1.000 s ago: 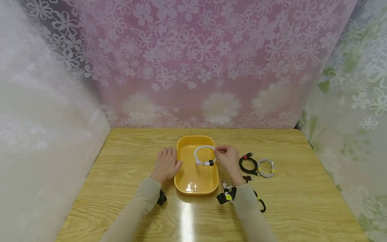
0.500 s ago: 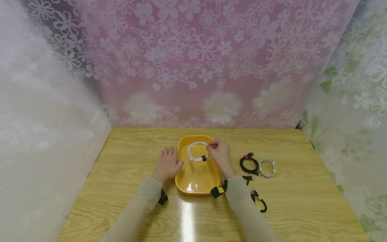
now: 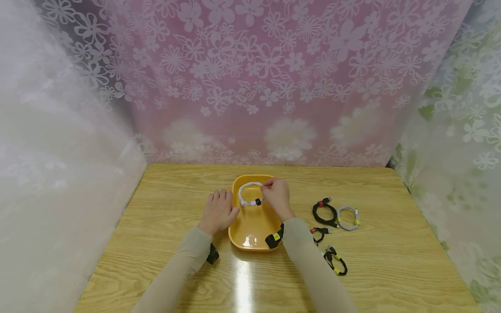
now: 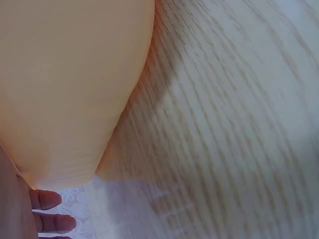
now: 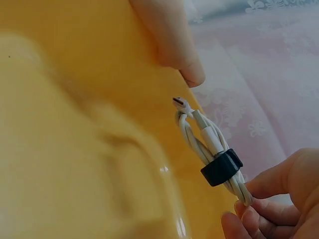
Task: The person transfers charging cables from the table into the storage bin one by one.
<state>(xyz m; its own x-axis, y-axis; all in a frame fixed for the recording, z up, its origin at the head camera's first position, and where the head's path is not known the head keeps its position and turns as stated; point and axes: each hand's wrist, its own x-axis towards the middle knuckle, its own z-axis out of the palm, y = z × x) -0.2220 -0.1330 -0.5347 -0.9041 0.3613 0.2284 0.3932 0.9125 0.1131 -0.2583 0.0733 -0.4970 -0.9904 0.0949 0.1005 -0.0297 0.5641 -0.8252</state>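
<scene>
My right hand (image 3: 278, 198) pinches a coiled white USB cable (image 5: 211, 139) at one side of its loop, between thumb and fingertips. A black strap (image 5: 222, 168) binds the coil, and its connectors show beside the strap. In the head view the coil is over the far part of a yellow plastic tray (image 3: 250, 226); in the right wrist view it hangs tilted, near the tray's wall. My left hand (image 3: 217, 211) rests against the tray's left side, thumb at the rim and fingers pointing forward. The left wrist view shows the tray's outer wall and a few of those fingertips (image 4: 56, 223).
Right of the tray lie a coiled black cable (image 3: 315, 214) with a red tie and a light grey coil (image 3: 339, 219) with yellow ties. Nearer are another black cable (image 3: 322, 230), partly behind the right forearm, and a black coil (image 3: 344, 266) with yellow ties.
My right hand has carried the white USB cable leftward and slightly away from me, further over the tray. The left hand keeps its place at the tray's side.
</scene>
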